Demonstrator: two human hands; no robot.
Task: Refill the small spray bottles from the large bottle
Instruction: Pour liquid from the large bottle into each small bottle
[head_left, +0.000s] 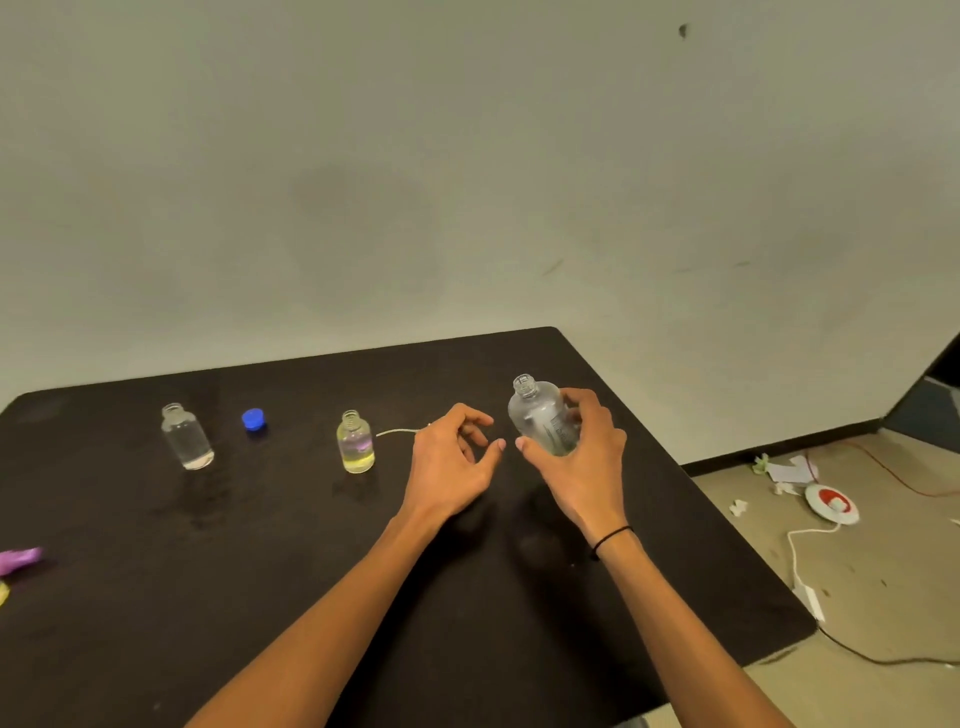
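- A purple crumpled object (20, 558) lies at the black counter's (260, 571) left edge.
- A clear uncapped glass bottle (186, 436) stands upright.
- A blue round plastic cap (253, 419) lies beside it.
- A small uncapped bottle of yellowish liquid (355, 442) stands upright.
- The left hand (452, 465) hovers with its fingers (475, 415) loosely curled, holding nothing.
- The right hand (584, 457) grips the large clear uncapped bottle (540, 415), tilted slightly above the counter.

Bare forearms, no sleeves — a thin black band (612, 536) circles the right wrist.

Single head-worn view, angled forward and down, close over dark table (156, 597)
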